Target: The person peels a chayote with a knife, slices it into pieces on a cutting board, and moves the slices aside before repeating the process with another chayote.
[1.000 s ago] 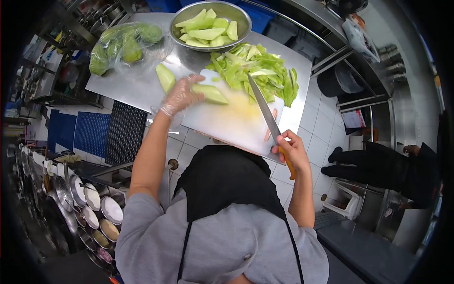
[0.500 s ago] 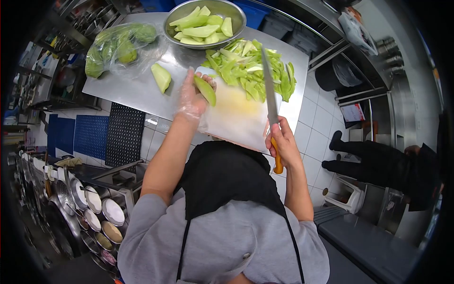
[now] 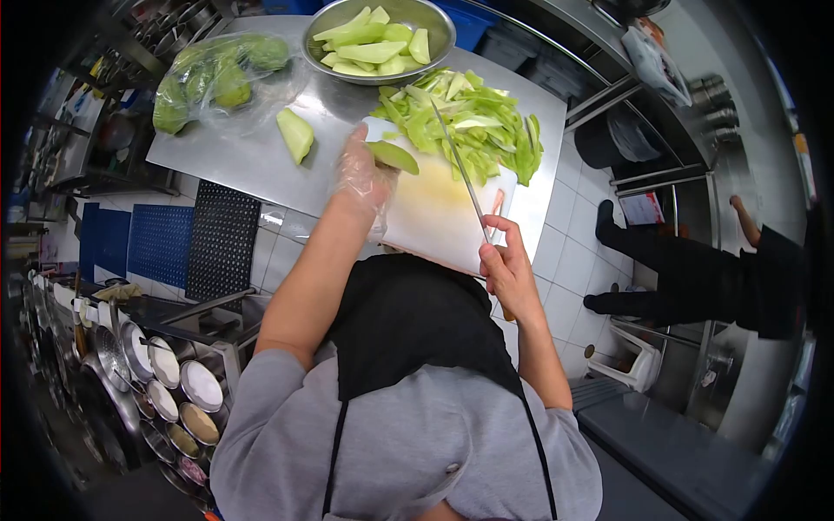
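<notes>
My left hand (image 3: 360, 174), in a clear plastic glove, holds a green vegetable piece (image 3: 393, 157) over the left part of the white cutting board (image 3: 434, 217). My right hand (image 3: 508, 269) is closed round a long knife (image 3: 460, 165), its blade slanting up and left over the board. Green peelings (image 3: 473, 122) are heaped at the board's far side. One pale green wedge (image 3: 295, 135) lies on the metal table (image 3: 326, 104) left of my left hand. Peeled pieces (image 3: 369, 52) fill a steel bowl (image 3: 445, 39) at the back.
A clear bag of green vegetables (image 3: 217, 82) rests at the table's back left. Another person (image 3: 704, 286) in dark clothes stands at the right. Bowls of ingredients (image 3: 201, 386) are at lower left, and a black bin (image 3: 599, 143) is beyond the table's right side.
The knife blade has tilted left and swung lower over the board. The piece in my left hand has turned nearer to level. The other person's arm now reaches out.
</notes>
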Tool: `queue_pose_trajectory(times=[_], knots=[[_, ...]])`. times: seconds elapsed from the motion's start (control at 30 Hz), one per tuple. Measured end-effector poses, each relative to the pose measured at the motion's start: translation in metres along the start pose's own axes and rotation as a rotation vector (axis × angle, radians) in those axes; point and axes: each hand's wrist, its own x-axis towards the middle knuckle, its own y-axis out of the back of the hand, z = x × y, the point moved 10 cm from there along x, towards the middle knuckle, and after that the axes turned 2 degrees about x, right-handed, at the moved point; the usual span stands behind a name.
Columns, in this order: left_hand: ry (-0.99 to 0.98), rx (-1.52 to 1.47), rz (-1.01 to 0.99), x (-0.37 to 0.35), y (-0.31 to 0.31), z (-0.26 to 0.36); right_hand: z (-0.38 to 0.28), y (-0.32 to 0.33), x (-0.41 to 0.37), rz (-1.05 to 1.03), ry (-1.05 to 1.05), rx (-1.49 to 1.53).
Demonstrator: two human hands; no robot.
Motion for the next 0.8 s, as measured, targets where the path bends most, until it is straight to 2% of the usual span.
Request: queue_pose_trajectory(times=[0.03,0.13,0.23,0.33,0.43,0.53,0.73,0.8], knots=[[-0.015,-0.021,-0.078,-0.001,-0.007,0.0,0.003,0.0,-0.002,0.0,-0.047,0.044],[-0.334,0.324,0.18,-0.031,-0.002,0.035,0.019,-0.003,-0.004,-0.061,-0.147,0.093],[-0.404,0.303,0.212,-0.019,0.024,0.039,0.029,-0.002,-0.007,-0.105,-0.212,0.054],[-0.286,0.101,-0.084,0.007,0.034,0.032,0.029,-0.004,-0.005,-0.104,-0.236,0.028],[-0.062,0.024,-0.063,0.011,0.046,0.01,0.025,-0.01,-0.002,-0.116,-0.185,0.057],[-0.009,-0.084,-0.036,0.009,0.044,0.002,0.008,-0.011,0.001,-0.099,-0.105,0.028],[-0.058,-0.1,-0.047,-0.001,0.025,0.004,-0.008,-0.009,0.006,0.0,0.076,-0.203],[-0.014,-0.131,-0.04,-0.003,0.022,0.002,-0.012,-0.01,0.003,0.01,0.03,-0.138]])
